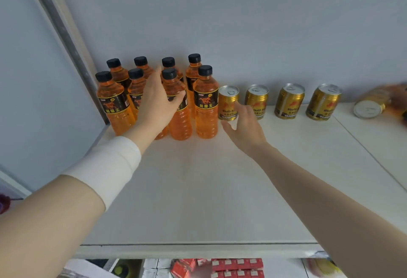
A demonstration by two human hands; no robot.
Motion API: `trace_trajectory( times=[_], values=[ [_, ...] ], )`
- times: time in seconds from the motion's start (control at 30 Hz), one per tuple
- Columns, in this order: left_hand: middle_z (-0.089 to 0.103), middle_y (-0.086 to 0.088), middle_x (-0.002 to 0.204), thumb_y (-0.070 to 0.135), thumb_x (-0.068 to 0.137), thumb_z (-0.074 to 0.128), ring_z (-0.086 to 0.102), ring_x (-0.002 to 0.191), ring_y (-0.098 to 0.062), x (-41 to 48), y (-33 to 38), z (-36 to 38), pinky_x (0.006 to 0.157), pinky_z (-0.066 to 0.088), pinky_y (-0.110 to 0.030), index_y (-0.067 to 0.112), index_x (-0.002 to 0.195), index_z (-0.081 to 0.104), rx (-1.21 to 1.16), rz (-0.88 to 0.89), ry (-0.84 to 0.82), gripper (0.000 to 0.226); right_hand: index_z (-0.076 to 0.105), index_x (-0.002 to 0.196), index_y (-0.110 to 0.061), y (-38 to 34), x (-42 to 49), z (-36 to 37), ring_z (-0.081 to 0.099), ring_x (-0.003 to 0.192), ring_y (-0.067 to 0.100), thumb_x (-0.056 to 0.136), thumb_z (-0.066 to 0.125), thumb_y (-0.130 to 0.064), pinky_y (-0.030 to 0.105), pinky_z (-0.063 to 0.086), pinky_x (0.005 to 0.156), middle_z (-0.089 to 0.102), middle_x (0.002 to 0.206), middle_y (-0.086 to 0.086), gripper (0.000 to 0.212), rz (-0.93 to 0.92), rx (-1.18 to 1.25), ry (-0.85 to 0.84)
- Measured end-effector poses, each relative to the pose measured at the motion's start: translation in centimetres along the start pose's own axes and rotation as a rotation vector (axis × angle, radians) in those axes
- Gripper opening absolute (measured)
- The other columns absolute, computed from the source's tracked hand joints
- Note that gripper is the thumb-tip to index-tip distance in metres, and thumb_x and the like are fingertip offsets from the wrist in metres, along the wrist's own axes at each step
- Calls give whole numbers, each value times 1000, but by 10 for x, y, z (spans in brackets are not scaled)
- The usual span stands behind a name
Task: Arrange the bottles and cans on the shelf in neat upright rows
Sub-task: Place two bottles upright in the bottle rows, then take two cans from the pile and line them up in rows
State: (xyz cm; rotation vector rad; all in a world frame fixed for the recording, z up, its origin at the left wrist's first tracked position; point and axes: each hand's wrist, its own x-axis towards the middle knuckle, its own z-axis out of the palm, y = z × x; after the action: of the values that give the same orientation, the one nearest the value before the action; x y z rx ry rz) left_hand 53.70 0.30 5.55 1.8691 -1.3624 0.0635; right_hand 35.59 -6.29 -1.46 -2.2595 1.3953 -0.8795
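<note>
Left of centre on the shelf [198, 189], the left hand [158, 101] gripped a front-row bottle [181, 123] among tightly packed neighbouring bottles [206, 110], the right hand [244, 126] spread open at the nearest can [228, 101]; a careless shove was judged liable to topple the row.

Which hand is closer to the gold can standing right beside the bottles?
Right. The right hand is just in front of the gold can, fingers open at its side; the left hand holds an orange bottle further left.
</note>
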Motion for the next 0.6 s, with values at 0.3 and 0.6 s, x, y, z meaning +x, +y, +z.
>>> trace_trajectory(
  times=[0.3, 0.6],
  values=[
    [15, -14, 157, 40, 95, 42, 10, 145, -29, -61, 126, 38, 117, 7, -43, 8, 147, 18, 501, 285, -70, 66, 12, 145, -5, 96, -55, -158, 9, 143, 31, 94, 42, -36, 40, 5, 117, 16, 152, 16, 67, -152, -552, -61],
    [10, -11, 158, 47, 94, 40, 1, 146, -28, -124, 330, 168, 117, 4, -48, 11, 147, 17, 502, 430, -308, 68, 16, 145, -7, 260, -154, -336, 2, 145, 32, 93, 43, -39, 44, 4, 117, 10, 156, 14, 68, 138, -671, -13]
  ],
)
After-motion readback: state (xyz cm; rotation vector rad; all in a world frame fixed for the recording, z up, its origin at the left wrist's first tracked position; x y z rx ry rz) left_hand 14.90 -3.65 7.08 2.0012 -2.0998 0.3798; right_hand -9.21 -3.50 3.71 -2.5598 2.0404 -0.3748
